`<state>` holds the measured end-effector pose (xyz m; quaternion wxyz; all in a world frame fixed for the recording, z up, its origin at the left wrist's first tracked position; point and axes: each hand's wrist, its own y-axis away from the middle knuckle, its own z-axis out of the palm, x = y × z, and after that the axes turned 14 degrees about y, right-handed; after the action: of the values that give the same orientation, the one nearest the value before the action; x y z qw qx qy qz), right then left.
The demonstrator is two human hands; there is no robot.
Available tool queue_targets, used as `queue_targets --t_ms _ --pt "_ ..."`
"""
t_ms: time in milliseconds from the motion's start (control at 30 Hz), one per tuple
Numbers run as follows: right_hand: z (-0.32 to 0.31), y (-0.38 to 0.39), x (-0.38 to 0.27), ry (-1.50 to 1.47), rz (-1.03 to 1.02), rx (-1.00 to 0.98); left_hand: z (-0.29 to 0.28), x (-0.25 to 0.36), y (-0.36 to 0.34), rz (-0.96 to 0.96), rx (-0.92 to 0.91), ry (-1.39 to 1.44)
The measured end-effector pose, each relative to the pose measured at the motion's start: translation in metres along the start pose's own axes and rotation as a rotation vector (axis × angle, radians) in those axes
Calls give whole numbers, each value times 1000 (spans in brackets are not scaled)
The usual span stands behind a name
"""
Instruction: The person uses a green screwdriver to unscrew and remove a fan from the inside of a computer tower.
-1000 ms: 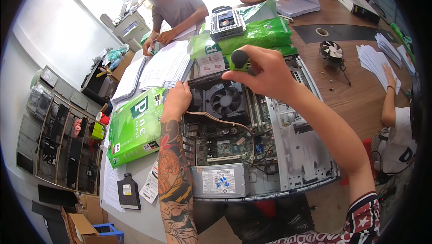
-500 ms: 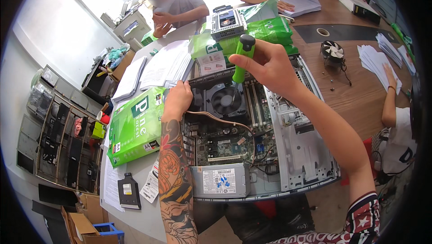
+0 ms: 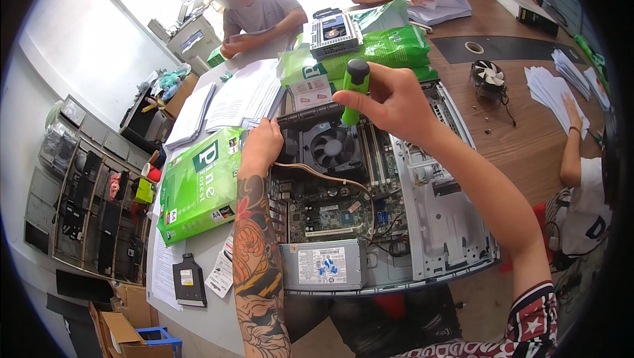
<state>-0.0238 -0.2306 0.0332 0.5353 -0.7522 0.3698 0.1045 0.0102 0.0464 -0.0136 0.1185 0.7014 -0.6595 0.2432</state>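
Observation:
An uncovered desktop computer case [image 3: 432, 267] lies in front of me with its inside showing. My right hand [image 3: 399, 104] is closed round a green and black screwdriver [image 3: 356, 84], held upright at the upper right of the black cooling fan [image 3: 329, 149]. The screwdriver's handle hides its tip, so I cannot tell what it touches. At the case's far left corner, my left hand [image 3: 263, 141] has its fingers curled over the edge. Nearer me are the green motherboard [image 3: 323, 216], a brown cable [image 3: 317, 174] and the silver power supply [image 3: 322, 267].
A green paper pack [image 3: 201, 186] and paper stacks [image 3: 244, 91] lie left. Beyond the case, a metal drive cage [image 3: 335, 33] rests on green packs [image 3: 396, 44]. Loose screws [image 3: 487, 118] and another cooler fan [image 3: 489, 77] lie right. Several people sit around the tables.
The screwdriver has tilted more upright and its shaft no longer shows. My right hand has shifted slightly; my left hand stays put. The person at the far left has lowered their hands.

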Motion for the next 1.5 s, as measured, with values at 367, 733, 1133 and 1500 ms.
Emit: queue_targets --t_ms 367,733,1133,1500 --pt "-3 -5 -11 168 -143 94 -14 -7 7 -30 19 -37" --pt "0 -5 -8 -332 102 -35 -15 -4 8 -26 21 -5" --pt "4 -4 -4 -122 1 -1 -15 -9 6 -12 18 -24" --pt "-1 -3 -12 -11 -73 -13 -16 -4 8 -43 16 -16"
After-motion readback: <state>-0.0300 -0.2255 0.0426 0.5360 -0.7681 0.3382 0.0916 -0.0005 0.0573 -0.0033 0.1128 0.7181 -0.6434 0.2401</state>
